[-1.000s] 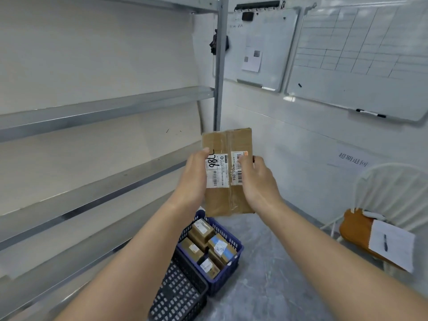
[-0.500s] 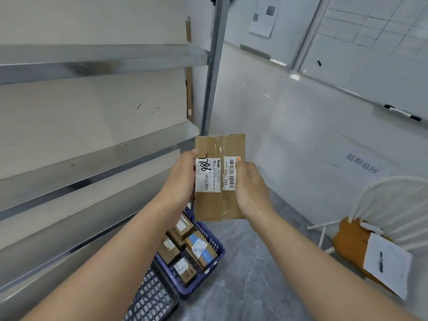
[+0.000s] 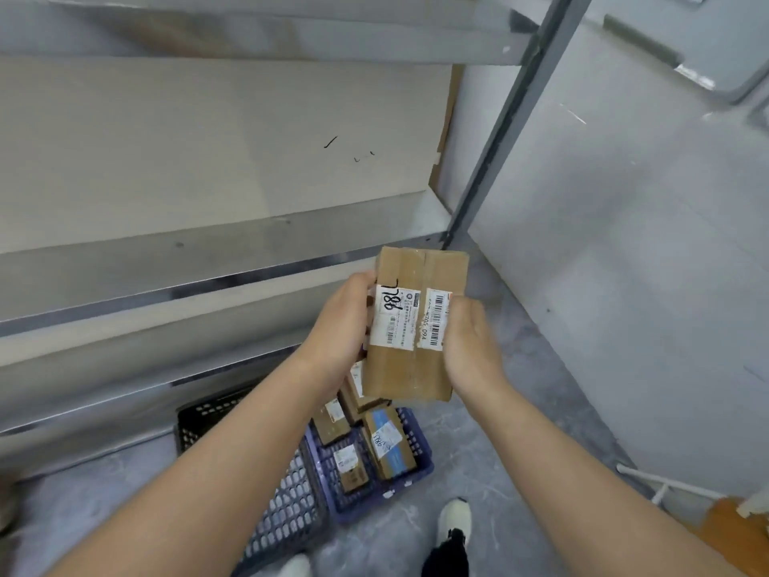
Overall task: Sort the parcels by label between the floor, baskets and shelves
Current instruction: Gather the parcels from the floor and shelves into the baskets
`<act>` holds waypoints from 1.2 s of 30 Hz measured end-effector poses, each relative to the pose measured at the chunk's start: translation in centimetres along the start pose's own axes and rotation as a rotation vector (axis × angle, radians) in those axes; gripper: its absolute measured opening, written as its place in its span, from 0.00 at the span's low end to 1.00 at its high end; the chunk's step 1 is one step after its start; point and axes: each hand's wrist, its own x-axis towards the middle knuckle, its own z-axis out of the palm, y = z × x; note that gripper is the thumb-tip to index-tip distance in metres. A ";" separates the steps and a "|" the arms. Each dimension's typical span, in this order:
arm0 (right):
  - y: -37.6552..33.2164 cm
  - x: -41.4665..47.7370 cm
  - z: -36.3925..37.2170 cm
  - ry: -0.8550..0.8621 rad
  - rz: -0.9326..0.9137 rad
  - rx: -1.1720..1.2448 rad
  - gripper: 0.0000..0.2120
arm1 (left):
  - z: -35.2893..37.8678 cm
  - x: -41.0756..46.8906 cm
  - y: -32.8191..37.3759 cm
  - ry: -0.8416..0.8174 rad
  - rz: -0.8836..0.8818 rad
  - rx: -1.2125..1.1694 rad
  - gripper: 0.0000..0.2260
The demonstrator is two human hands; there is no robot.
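I hold a flat brown cardboard parcel (image 3: 410, 368) upright in front of me, its two white barcode labels facing me, one marked by hand "786". My left hand (image 3: 339, 326) grips its left edge and my right hand (image 3: 468, 343) grips its right edge. Below it on the floor stands a blue basket (image 3: 416, 476) with several small labelled parcels (image 3: 387, 443) inside. A black basket (image 3: 233, 414) stands against the blue one's left side, mostly hidden by my left forearm.
Metal shelves (image 3: 233, 260) run along the left, bare where visible, with a grey upright post (image 3: 495, 143) at their end. A white wall stands to the right. My feet (image 3: 455, 520) are on the grey floor near the baskets. A chair's edge (image 3: 732, 518) shows at bottom right.
My view has tilted down and moved closer to the shelves and baskets; the whiteboards have left the frame. Both hands keep the same hold on the parcel.
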 end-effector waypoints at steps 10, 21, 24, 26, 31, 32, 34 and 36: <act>8.1 14.6 4.2 -0.353 0.046 -0.016 0.30 | 4.9 11.1 -8.3 0.389 -0.175 -0.038 0.19; 22.6 20.4 13.4 -0.535 0.108 -0.059 0.22 | 4.3 19.2 -26.0 0.539 -0.405 -0.082 0.16; 28.3 19.8 16.4 -0.590 0.176 -0.039 0.24 | 3.5 20.0 -31.9 0.552 -0.495 -0.134 0.18; 31.7 19.0 18.8 -0.612 0.236 -0.011 0.25 | 2.8 20.3 -36.1 0.592 -0.575 -0.171 0.23; 39.0 17.9 23.1 -0.638 0.353 0.079 0.19 | 1.1 20.9 -46.5 0.633 -0.667 -0.194 0.25; 40.5 17.6 23.9 -0.660 0.377 0.092 0.18 | 0.9 20.9 -47.8 0.648 -0.680 -0.202 0.25; 43.1 17.1 25.1 -0.666 0.437 0.094 0.18 | 0.4 21.0 -51.0 0.661 -0.720 -0.216 0.25; 45.2 16.7 26.4 -0.689 0.460 0.072 0.17 | -0.2 21.0 -53.2 0.680 -0.761 -0.246 0.24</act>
